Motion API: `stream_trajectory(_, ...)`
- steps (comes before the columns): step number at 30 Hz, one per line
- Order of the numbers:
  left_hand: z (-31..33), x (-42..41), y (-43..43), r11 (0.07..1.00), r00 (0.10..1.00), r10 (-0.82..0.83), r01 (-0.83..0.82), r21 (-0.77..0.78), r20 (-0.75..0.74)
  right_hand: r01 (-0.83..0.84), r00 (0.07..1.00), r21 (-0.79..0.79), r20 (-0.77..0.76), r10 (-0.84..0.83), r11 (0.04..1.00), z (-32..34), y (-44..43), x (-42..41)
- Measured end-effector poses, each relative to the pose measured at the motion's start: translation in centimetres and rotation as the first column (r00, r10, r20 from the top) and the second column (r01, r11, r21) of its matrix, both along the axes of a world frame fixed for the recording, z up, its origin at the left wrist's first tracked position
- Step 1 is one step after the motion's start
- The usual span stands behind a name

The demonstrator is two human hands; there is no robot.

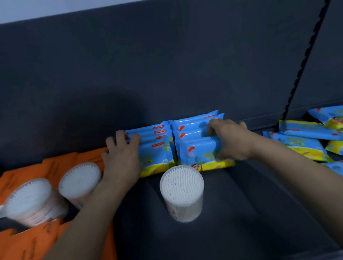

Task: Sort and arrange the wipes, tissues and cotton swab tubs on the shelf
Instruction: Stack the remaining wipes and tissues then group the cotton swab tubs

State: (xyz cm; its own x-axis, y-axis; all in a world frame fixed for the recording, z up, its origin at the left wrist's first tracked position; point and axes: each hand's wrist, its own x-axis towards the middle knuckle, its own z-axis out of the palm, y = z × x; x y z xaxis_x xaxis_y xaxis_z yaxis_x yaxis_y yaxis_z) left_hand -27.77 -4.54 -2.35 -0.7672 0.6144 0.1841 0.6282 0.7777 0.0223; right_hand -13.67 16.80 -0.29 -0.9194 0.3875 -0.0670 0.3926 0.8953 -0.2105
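Gripping the wipe packs [162,148] with our left hand [123,161] and right hand [230,140], fingers [121,136] curled over the ends, we might squeeze too hard, buckling them onto the swab tub [183,193].

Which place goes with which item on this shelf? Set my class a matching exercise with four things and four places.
Things: 1 upright cotton swab tub; 2 orange tissue packs; 3 stacked wipe packs; 4 loose wipe packs.
Places: A heaped at far right; B held between left hand and right hand; C lying at left; D front centre.
Pairs: 1-D, 2-C, 3-B, 4-A.
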Motion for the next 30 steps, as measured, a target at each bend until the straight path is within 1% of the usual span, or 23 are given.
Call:
stream_trajectory(3,0.0,-0.5,0.2,0.998,0.996,-0.041,0.036,0.06,0.079,-0.005,0.999,0.105,-0.044,0.01,0.994,-0.4,0.2,-0.9)
stream_trajectory(5,0.1,-0.8,0.5,0.996,0.997,-0.037,0.03,0.087,0.073,0.017,0.998,0.13,-0.056,-0.01,0.991,-0.8,0.1,-1.3)
stream_trajectory(8,-0.1,-0.8,0.7,0.994,0.998,-0.022,0.016,0.108,0.054,0.042,0.994,0.134,-0.11,-0.027,0.99,-1.2,-0.1,-1.3)
stream_trajectory(13,0.0,-0.5,1.0,0.991,0.997,-0.018,0.008,0.135,0.078,0.032,0.992,0.096,-0.128,-0.02,0.995,-1.1,-0.4,-0.9)
stream_trajectory(16,-0.1,-0.3,1.1,0.989,0.997,-0.003,-0.009,0.148,0.081,0.052,0.987,0.148,-0.156,-0.029,0.988,-1.1,-0.8,-0.7)
stream_trajectory(19,-0.2,0.3,1.1,0.991,0.995,0.008,-0.021,0.135,0.098,0.038,0.991,0.187,-0.137,-0.013,0.982,-1.0,-1.3,-0.5)
stream_trajectory(26,0.2,1.0,0.9,0.997,0.999,0.017,-0.02,0.069,0.045,-0.017,0.987,0.14,-0.158,0.039,0.99,-0.4,-1.7,-0.3)
stream_trajectory(28,0.5,1.4,0.7,0.996,1.0,0.024,-0.026,0.081,0.02,-0.04,0.984,0.115,-0.168,0.059,0.993,-0.2,-1.7,-0.2)
stream_trajectory(30,0.9,1.7,0.3,0.99,1.0,0.013,-0.013,0.141,-0.001,-0.073,0.973,0.074,-0.214,0.087,0.995,0.2,-1.9,-0.1)
